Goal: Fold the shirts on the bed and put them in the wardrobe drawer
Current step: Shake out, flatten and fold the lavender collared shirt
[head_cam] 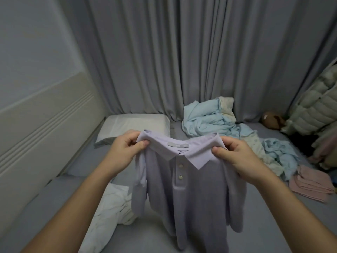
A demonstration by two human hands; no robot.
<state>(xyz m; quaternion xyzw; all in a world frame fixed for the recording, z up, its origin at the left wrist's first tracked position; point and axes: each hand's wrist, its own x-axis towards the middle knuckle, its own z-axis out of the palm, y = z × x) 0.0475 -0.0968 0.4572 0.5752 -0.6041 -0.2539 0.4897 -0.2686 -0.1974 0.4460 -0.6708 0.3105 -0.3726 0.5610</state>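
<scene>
A lilac collared polo shirt (189,194) with two buttons hangs unfolded above the grey bed (255,225); crumpled white shirt (109,212) lies left of it.

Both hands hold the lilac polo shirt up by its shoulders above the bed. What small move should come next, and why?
Probably lower the lilac polo shirt flat onto the bare grey sheet in front. The left hand and right hand pinch its shoulders and it hangs unfolded, sleeves dangling, so it likely needs a flat surface before folding.
</scene>
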